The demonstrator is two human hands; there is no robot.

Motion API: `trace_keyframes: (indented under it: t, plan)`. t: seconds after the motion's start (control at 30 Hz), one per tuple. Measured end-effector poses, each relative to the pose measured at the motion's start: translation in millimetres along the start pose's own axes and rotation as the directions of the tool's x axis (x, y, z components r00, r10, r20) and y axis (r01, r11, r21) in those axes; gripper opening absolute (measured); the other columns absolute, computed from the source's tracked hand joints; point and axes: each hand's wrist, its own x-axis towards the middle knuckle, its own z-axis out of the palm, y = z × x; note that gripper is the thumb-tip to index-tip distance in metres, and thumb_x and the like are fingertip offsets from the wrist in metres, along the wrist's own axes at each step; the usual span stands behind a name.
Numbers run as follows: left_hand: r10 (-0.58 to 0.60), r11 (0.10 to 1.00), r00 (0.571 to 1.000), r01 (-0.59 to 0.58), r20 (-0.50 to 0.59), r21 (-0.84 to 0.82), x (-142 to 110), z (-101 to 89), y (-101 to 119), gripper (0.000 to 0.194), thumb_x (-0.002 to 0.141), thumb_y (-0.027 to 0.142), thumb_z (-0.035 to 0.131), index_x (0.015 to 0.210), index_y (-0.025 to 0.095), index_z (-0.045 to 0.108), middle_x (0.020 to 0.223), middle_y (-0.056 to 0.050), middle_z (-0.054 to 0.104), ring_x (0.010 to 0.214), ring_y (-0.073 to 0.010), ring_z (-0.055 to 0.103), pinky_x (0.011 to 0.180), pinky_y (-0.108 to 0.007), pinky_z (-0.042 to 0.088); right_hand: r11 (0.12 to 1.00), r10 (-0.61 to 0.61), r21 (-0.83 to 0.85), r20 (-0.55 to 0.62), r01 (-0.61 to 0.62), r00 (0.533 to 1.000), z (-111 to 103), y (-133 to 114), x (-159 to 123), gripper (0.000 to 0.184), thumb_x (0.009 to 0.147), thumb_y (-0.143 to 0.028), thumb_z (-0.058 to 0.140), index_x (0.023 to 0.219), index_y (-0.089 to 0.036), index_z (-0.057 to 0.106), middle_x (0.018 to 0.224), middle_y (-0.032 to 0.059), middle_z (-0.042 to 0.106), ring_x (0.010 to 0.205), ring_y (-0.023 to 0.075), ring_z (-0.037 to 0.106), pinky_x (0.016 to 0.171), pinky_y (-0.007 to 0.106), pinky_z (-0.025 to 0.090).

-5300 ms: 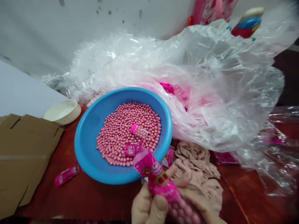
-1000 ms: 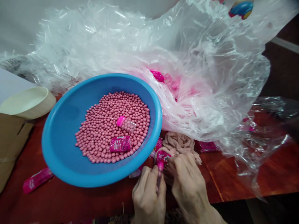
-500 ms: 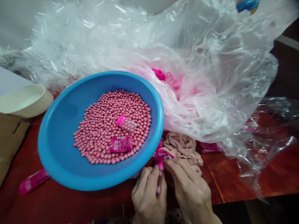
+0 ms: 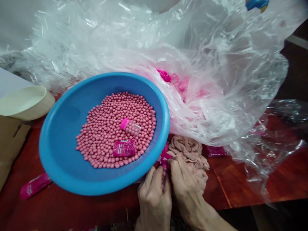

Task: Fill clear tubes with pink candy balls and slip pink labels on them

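Observation:
A small clear tube with a pink top (image 4: 164, 170) stands between the fingers of my left hand (image 4: 154, 197), which is closed around it just below the bowl's near rim. Close on its right, my right hand (image 4: 186, 187) is closed, its bent fingertips at the tube's pink top; what they pinch is hidden. Shiny magenta wrappers (image 4: 165, 153) lie just beyond my fingertips, partly under the blue bowl (image 4: 56, 160). Inside the bowl, a pink-capped clear bottle (image 4: 131, 126) and a magenta packet (image 4: 124, 148) rest on many pink balls (image 4: 101, 141).
A crumpled beige cloth (image 4: 185, 146) lies beyond my right hand. Large clear plastic bags (image 4: 228, 64) fill the back and right. On the left are a cream bowl (image 4: 44, 102), a cardboard box (image 4: 12, 138) and a magenta wrapped tube (image 4: 36, 185) on the red table (image 4: 240, 179).
My right hand has shifted slightly left and up, its fingers now more bent and closer to the tube. The tube sits more hidden between both hands. The bowl's contents look the same.

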Motion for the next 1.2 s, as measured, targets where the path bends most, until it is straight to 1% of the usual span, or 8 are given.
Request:
trace_keyframes:
  t: [0.13,0.3,0.43,0.57,0.77,0.97,1.1,1.2]
  plan:
    - [-0.052,0.997,0.994,0.057,-0.092,0.046,7,1.0,8,0.018,0.086,0.011,0.049,0.079,0.008,0.066,0.073,-0.015,0.072,0.065,-0.0205,0.070,0.062,-0.027,0.056,0.998,-0.064,-0.019,0.029,0.064,0.998,0,2,3,0.027,0.086,0.000,0.025,0.090,-0.008,0.051,0.081,0.0164,0.061,0.081,0.0248,0.062,0.072,0.036,0.057]
    - [-0.063,0.996,0.994,0.069,-0.093,0.061,11,-0.5,12,0.020,0.087,0.012,0.048,0.078,0.008,0.066,0.070,-0.012,0.072,0.063,-0.0190,0.069,0.061,-0.025,0.055,0.995,-0.093,0.051,0.064,0.090,0.994,-1,3,8,0.028,0.085,0.000,0.026,0.079,-0.014,0.049,0.073,0.0127,0.059,0.070,0.0229,0.060,0.065,0.035,0.055]
    - [-0.090,0.991,0.990,0.100,-0.110,0.086,9,1.2,9,0.021,0.087,0.013,0.048,0.080,0.008,0.067,0.073,-0.013,0.073,0.069,-0.0209,0.070,0.069,-0.027,0.055,0.995,-0.097,-0.027,0.073,0.100,0.993,0,0,12,0.027,0.079,0.004,0.029,0.077,-0.015,0.048,0.071,0.0108,0.057,0.070,0.0231,0.056,0.067,0.036,0.052]
    - [-0.164,0.984,0.984,0.168,-0.068,0.063,7,4.5,5,0.024,0.086,0.012,0.046,0.084,0.008,0.070,0.073,-0.013,0.073,0.068,-0.0224,0.070,0.067,-0.029,0.054,0.985,-0.166,-0.027,0.174,0.173,0.971,-1,1,17,0.027,0.072,0.006,0.034,0.072,-0.016,0.048,0.065,0.0074,0.053,0.061,0.0205,0.049,0.059,0.032,0.044]
    - [-0.282,0.959,0.960,0.282,0.007,-0.017,9,2.9,1,0.025,0.084,0.016,0.047,0.080,0.008,0.071,0.059,-0.011,0.066,0.060,-0.0240,0.066,0.066,-0.034,0.054,0.978,-0.201,-0.015,0.176,0.207,0.964,1,3,22,0.026,0.073,0.005,0.036,0.070,-0.015,0.051,0.065,0.0075,0.053,0.061,0.0202,0.046,0.058,0.031,0.039]
    - [-0.470,0.848,0.872,0.490,0.141,-0.203,11,-1.1,-2,0.016,0.078,0.019,0.055,0.078,0.019,0.072,0.059,-0.004,0.066,0.050,-0.0176,0.055,0.061,-0.032,0.051,0.971,-0.215,-0.063,0.177,0.229,0.960,1,-2,22,0.026,0.073,0.005,0.036,0.068,-0.016,0.051,0.064,0.0077,0.053,0.061,0.0207,0.047,0.057,0.032,0.039]
    - [-0.560,0.744,0.797,0.604,0.225,-0.286,13,-4.0,-3,0.014,0.073,0.016,0.058,0.073,0.019,0.072,0.058,-0.003,0.066,0.051,-0.0175,0.055,0.062,-0.032,0.050,0.927,-0.301,-0.156,0.231,0.340,0.925,-1,-4,25,0.026,0.073,0.005,0.037,0.071,-0.014,0.055,0.064,0.0081,0.054,0.060,0.0219,0.050,0.057,0.034,0.042]
    - [-0.630,0.640,0.739,0.669,0.239,-0.378,14,-5.7,-1,0.010,0.070,0.019,0.062,0.072,0.019,0.072,0.063,-0.003,0.068,0.060,-0.0193,0.059,0.066,-0.032,0.051,0.926,-0.362,-0.033,0.202,0.376,0.910,-9,0,29,0.025,0.077,0.003,0.037,0.072,-0.013,0.056,0.065,0.0073,0.053,0.058,0.0212,0.050,0.053,0.034,0.042]
